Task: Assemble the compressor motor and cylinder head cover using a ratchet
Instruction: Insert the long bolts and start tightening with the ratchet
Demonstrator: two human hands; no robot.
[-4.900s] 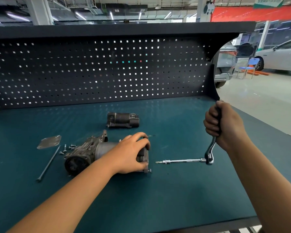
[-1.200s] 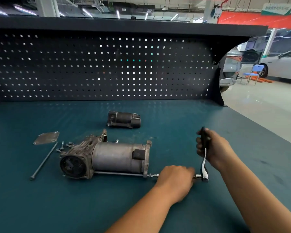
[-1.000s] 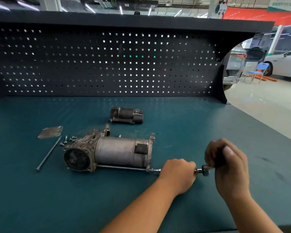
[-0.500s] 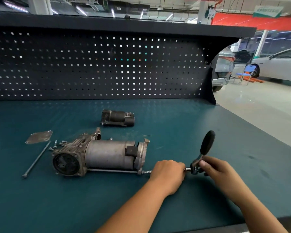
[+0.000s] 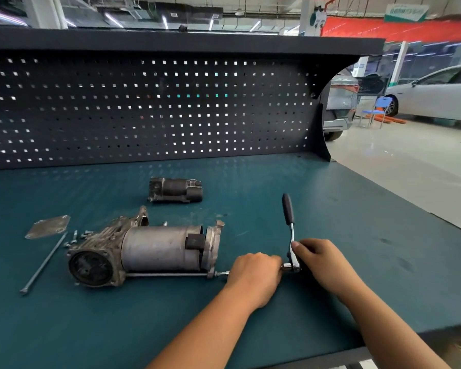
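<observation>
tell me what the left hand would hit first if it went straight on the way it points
Probably the ratchet, whose shank stands just beyond the left hand gripping the extension bar, beside the right hand; depth is hard to judge.

Black pegboard (image 5: 144, 110), teal bench top (image 5: 330, 209), blue chair (image 5: 378, 109), white car (image 5: 437, 94), grey car (image 5: 338, 107)

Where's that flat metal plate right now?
In the head view, the plate lies at the left of the bench, behind the loose long bolt and left of the compressor.

A black pegboard (image 5: 144, 110) backs the teal workbench (image 5: 343, 209); a blue chair (image 5: 378, 109) and white car (image 5: 437, 94) stand on pale floor (image 5: 410, 161)
</observation>
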